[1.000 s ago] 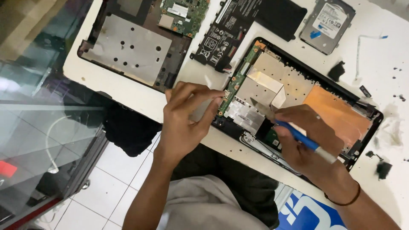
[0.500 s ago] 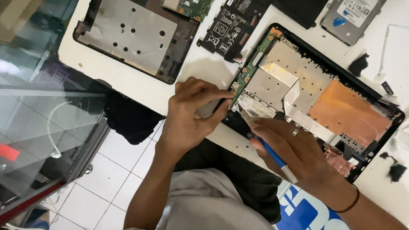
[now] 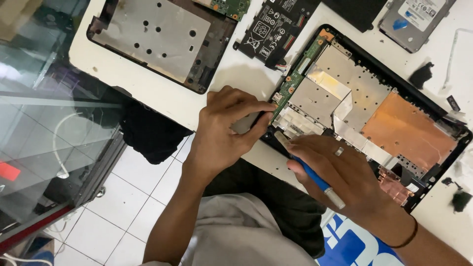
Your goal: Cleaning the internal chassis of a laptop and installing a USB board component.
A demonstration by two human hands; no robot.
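An opened laptop base [image 3: 374, 98] lies on the white table [image 3: 162, 93], showing silver shielding, a copper sheet and a narrow green circuit board [image 3: 295, 79] along its left edge. My left hand [image 3: 221, 133] pinches the base's near-left corner, fingertips touching the green board's lower end. My right hand [image 3: 340, 177] holds a blue-handled tool [image 3: 315, 175] like a pen, its flat pale tip [image 3: 282, 139] resting at that same corner, just right of my left fingertips.
A second laptop shell with a grey metal plate [image 3: 157, 39] lies at the back left. A black battery [image 3: 276, 24] and a hard drive [image 3: 419, 19] sit along the far edge. Glass cabinet [image 3: 44, 128] stands left; small black scraps [image 3: 460, 199] lie right.
My right hand with the blue tool has moved left along the laptop base to its near-left corner, meeting my left hand. The view has shifted slightly.
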